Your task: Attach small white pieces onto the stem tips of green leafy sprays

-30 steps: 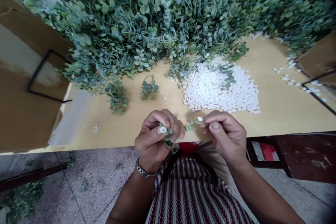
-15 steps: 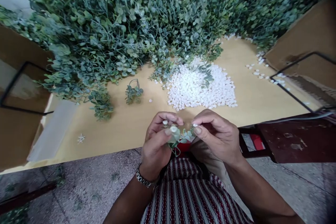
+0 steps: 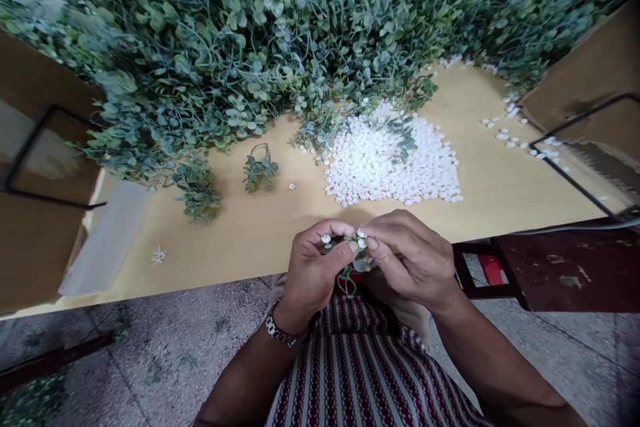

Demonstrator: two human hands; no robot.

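Close together at the table's front edge, both hands meet over one artificial green sprig. My left hand is closed around the sprig, thumb pressed on its leaves, and its looped stem hangs below. Small white buds show on the sprig by the left thumb tip. Thumb and forefinger of my right hand pinch at a white bud there; the fingers partly hide it. Just beyond the hands lies a heap of small white buds with a leafy tip on top.
Dense artificial foliage fills the back of the table. Two small sprigs, a curled one and a bushier one, lie left. A white star-shaped piece is near the edge. Cardboard boxes with black wire frames flank both sides.
My hands have come together, the left moving right with the sprig. The right fingers now meet the sprig at the white buds. The view has shifted slightly.
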